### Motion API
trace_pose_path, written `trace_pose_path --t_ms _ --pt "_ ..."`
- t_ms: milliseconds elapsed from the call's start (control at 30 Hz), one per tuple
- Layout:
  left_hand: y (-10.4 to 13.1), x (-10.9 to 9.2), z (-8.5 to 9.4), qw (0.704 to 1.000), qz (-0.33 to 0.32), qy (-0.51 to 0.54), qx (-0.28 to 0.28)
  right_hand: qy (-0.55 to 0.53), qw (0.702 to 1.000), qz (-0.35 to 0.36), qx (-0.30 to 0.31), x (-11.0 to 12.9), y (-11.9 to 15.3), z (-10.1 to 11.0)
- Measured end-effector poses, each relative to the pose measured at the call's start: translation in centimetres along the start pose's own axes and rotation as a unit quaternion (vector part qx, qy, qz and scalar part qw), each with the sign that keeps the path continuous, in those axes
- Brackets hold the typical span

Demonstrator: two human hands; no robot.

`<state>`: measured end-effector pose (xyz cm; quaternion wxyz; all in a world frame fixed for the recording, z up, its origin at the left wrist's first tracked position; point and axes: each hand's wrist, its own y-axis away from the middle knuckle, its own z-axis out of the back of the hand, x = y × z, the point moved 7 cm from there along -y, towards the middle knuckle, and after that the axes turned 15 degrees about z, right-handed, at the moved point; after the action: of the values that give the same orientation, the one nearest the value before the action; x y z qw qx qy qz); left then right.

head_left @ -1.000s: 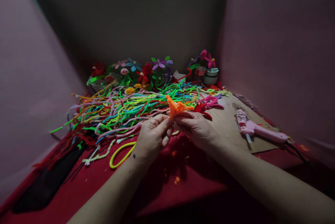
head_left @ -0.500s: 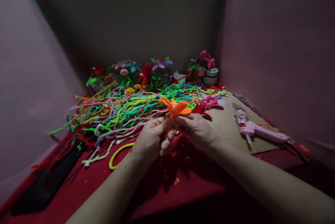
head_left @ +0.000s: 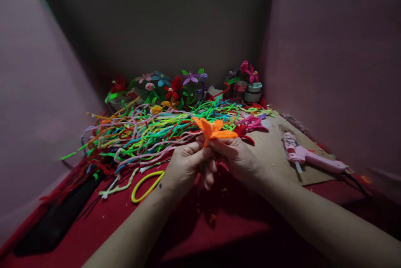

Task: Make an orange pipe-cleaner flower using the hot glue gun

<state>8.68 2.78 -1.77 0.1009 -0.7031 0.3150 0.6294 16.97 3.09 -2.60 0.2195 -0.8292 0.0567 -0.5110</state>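
Though fuzzy, flower (head_left: 216, 134) vividly orange.

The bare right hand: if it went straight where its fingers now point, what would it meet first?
Probably the bare left hand, at the base of the orange fuzzy flower; depth is unclear.

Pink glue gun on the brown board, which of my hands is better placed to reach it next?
Your right hand, probably: the glue gun lies on that side, farther from your left hand. Both hold the orange flower, so the left could hold it alone.
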Motion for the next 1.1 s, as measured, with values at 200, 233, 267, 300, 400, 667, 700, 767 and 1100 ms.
trace_pose_path --t_ms 200,233,267,300,400,667,700,767,1100 --pt "0.2 -1.3 1.1 0.974 -0.039 -0.192 -0.112 0.012 0.997 0.044 -0.060 0.7 -0.4 0.8" --pt "0.5 -2.1 1.5 0.956 -0.077 -0.229 -0.169 0.020 0.995 0.062 -0.078 1.2 -0.4 1.0" --pt "1.1 -2.8 1.9 0.935 -0.116 -0.251 -0.220 0.035 0.992 0.077 -0.092 1.6 -0.4 1.0" --pt "1.7 -3.4 2.1 0.916 -0.156 -0.260 -0.262 0.054 0.989 0.089 -0.103 2.0 -0.4 1.1" --pt "3.8 -4.5 1.7 0.860 -0.273 -0.279 -0.328 0.097 0.983 0.109 -0.113 2.7 -0.2 0.8" --pt "5.7 -5.4 -0.7 0.785 -0.432 -0.342 -0.284 0.178 0.972 0.130 -0.080 3.0 0.7 -0.5" --pt "5.7 -5.7 -0.5 0.796 -0.430 -0.330 -0.269 0.181 0.972 0.132 -0.073 3.1 0.6 -0.7" --pt "5.6 -6.4 0.0 0.816 -0.420 -0.311 -0.248 0.176 0.974 0.132 -0.056 3.4 0.5 -1.2" --pt "4.6 -8.0 1.9 0.913 -0.273 -0.167 -0.254 0.088 0.995 0.052 0.003 4.1 -1.4 -2.7"
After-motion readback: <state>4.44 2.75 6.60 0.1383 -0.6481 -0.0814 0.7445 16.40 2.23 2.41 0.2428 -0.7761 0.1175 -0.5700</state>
